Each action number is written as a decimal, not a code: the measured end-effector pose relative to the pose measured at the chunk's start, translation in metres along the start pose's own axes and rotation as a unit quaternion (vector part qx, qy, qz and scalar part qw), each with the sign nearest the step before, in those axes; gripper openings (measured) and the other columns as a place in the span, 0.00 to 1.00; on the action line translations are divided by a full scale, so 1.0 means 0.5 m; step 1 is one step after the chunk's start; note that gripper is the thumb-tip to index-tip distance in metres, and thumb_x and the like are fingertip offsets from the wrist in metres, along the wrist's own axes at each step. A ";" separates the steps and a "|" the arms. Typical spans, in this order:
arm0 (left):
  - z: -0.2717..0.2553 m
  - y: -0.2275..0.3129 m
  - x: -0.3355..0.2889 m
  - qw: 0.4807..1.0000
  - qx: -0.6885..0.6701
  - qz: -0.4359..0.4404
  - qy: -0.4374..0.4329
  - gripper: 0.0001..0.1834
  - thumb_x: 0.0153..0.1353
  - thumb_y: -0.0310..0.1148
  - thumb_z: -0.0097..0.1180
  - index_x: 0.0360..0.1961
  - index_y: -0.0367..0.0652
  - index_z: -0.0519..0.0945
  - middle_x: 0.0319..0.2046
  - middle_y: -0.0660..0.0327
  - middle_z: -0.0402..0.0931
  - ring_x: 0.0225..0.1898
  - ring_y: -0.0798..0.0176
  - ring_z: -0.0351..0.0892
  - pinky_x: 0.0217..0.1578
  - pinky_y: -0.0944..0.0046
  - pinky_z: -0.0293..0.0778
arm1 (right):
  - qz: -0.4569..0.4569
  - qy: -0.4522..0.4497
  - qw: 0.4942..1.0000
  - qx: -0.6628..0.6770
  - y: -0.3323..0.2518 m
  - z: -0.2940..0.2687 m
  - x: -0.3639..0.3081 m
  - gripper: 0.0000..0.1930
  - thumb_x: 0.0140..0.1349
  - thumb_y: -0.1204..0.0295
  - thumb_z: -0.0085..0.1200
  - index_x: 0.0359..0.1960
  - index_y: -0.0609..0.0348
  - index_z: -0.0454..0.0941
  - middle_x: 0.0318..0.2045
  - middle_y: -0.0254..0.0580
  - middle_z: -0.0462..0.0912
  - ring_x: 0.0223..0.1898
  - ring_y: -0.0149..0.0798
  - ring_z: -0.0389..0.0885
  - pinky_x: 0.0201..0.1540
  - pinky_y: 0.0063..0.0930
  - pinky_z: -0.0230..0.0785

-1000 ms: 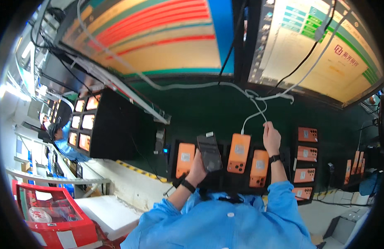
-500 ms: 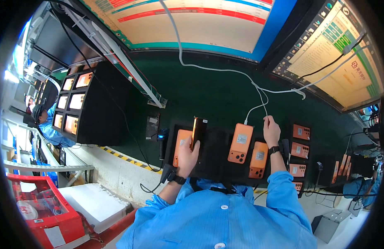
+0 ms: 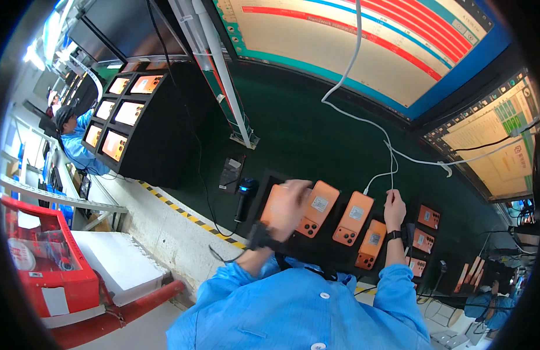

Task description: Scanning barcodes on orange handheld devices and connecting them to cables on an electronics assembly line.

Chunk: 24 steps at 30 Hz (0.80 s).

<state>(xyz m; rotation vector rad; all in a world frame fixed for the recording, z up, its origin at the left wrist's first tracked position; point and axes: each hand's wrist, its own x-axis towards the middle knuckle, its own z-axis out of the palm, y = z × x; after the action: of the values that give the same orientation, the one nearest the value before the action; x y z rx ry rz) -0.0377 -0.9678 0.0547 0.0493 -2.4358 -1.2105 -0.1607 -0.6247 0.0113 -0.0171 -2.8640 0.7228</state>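
Note:
Several orange phones lie back-up in a row on the dark green bench [image 3: 293, 134]. My left hand [image 3: 288, 207], blurred by motion, is over the leftmost orange phone [image 3: 270, 204] and overlaps the left edge of the second phone [image 3: 320, 207]; its grip is unclear. My right hand [image 3: 394, 210] pinches the end of a white cable [image 3: 391, 175] just above the two right phones, the third phone [image 3: 353, 219] and the fourth phone [image 3: 372, 244]. A second white cable end reaches the third phone's top.
A black handheld scanner [image 3: 245, 195] stands left of the phones. A black rack of lit phones [image 3: 127, 114] sits far left, with another person [image 3: 71, 137] beside it. Small orange devices [image 3: 427, 219] line the right. Big screens [image 3: 363, 52] hang overhead; a red crate [image 3: 48, 274] is low left.
My left hand held a dark-faced phone up on edge; now an orange phone lies back-up in the row and the hand is down over the phones. The right hand has stayed on the cable.

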 end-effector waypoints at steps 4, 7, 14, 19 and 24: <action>-0.124 -0.169 -0.045 0.979 0.007 -0.158 0.132 0.18 0.54 0.25 0.59 0.49 0.39 0.78 0.48 0.49 0.76 0.49 0.46 0.77 0.50 0.55 0.74 | -0.003 0.005 1.000 -0.014 -0.021 -0.016 0.000 0.13 0.72 0.62 0.43 0.38 0.53 0.77 0.27 0.51 0.83 0.33 0.57 0.82 0.33 0.47 0.72; -0.146 -0.278 -0.128 0.950 0.086 -0.297 0.050 0.27 0.50 0.29 0.63 0.54 0.39 0.74 0.53 0.46 0.74 0.54 0.41 0.75 0.54 0.52 0.73 | 0.015 -0.002 1.000 -0.016 -0.038 -0.025 0.001 0.11 0.70 0.62 0.45 0.36 0.52 0.78 0.29 0.51 0.83 0.34 0.57 0.82 0.33 0.48 0.72; -0.109 -0.336 -0.151 0.883 0.077 -0.449 -0.112 0.29 0.50 0.40 0.67 0.53 0.41 0.77 0.44 0.42 0.80 0.50 0.40 0.79 0.52 0.48 0.75 | 0.012 -0.015 1.000 0.004 -0.035 -0.034 -0.006 0.10 0.70 0.64 0.46 0.37 0.54 0.77 0.29 0.49 0.83 0.35 0.55 0.83 0.35 0.45 0.73; -0.228 -0.190 -0.099 0.911 0.271 -0.297 -0.094 0.20 0.53 0.39 0.62 0.44 0.38 0.79 0.35 0.45 0.83 0.39 0.43 0.83 0.41 0.46 0.78 | 0.004 -0.006 1.000 0.012 -0.033 -0.031 -0.003 0.10 0.70 0.65 0.46 0.36 0.55 0.77 0.29 0.49 0.83 0.34 0.56 0.82 0.34 0.44 0.72; -0.279 -0.034 -0.070 0.945 -0.001 -0.317 -0.075 0.18 0.60 0.40 0.62 0.43 0.36 0.77 0.25 0.54 0.80 0.26 0.57 0.83 0.29 0.59 0.78 | -0.008 0.032 0.999 0.022 -0.035 -0.030 -0.005 0.09 0.69 0.64 0.47 0.36 0.51 0.78 0.27 0.49 0.83 0.32 0.55 0.83 0.32 0.47 0.73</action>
<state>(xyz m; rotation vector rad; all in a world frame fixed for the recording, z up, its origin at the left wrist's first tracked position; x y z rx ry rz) 0.0451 -1.0762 0.1038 0.8244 -2.6413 -1.5139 -0.1550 -0.6330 0.0322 -0.0121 -2.7837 0.7667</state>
